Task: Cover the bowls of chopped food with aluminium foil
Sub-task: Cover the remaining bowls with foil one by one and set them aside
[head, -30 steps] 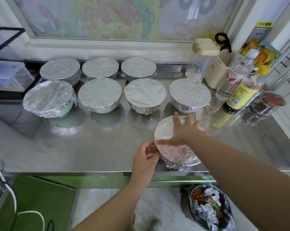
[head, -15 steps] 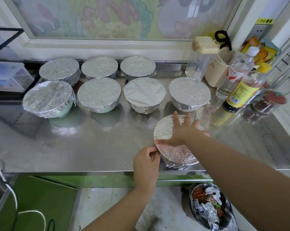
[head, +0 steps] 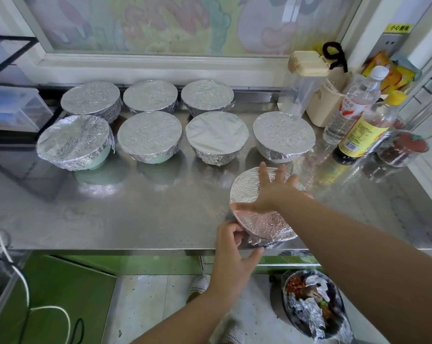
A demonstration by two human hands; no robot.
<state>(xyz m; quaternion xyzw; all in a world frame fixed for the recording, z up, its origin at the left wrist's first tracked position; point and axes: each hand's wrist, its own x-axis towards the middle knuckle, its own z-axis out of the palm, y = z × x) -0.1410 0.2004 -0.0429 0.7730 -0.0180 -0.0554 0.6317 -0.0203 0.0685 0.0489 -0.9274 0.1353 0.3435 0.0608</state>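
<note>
Lying under right hand (head: 272,192), foil-covered bowl (head: 264,225), left hand (head: 231,247) gripping its edge.

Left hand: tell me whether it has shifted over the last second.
Yes, slightly. The left hand has slid round the foil-covered bowl from its left side toward its near side, closer to the table's front edge.

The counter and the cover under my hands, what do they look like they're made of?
The counter looks like stainless steel, smooth and semi-glossy: it shows blurred reflections. The cover is thin aluminium foil, bright and crinkled, creased down at the edge where the left hand pinches it.
</note>
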